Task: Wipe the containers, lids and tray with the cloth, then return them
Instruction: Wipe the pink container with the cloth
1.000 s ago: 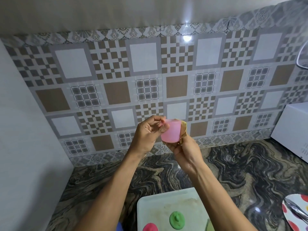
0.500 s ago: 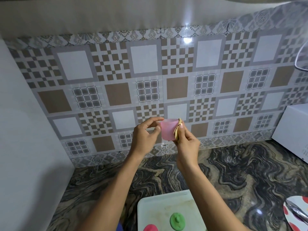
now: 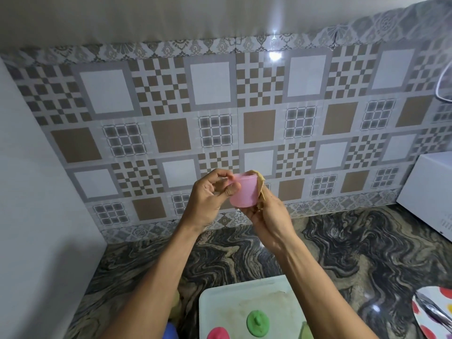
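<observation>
A small pink container (image 3: pixel 244 190) is held up in front of the tiled wall. My left hand (image 3: pixel 210 196) pinches its left rim with thumb and fingers. My right hand (image 3: pixel 266 216) holds a yellowish cloth (image 3: pixel 260 185) pressed against the container's right side and bottom. Below, a pale tray (image 3: pixel 234 294) lies on the counter, with a green lid (image 3: pixel 258 322) and a pink lid (image 3: pixel 218 333) on it. A pale green piece (image 3: pixel 307 331) shows at the tray's lower edge beside my right forearm.
The dark marbled counter (image 3: pixel 354 255) runs under the hands. A white appliance (image 3: pixel 430 192) stands at the right. A spotted plate (image 3: pixel 437 314) with a metal utensil sits at lower right. A white wall panel (image 3: pixel 31 204) closes the left side. A blue object (image 3: pixel 170 331) peeks out bottom left.
The pink container has turned in my hands from tilted to nearly upright. The cloth has shifted along its right side, and both hands have stayed at about the same height.
</observation>
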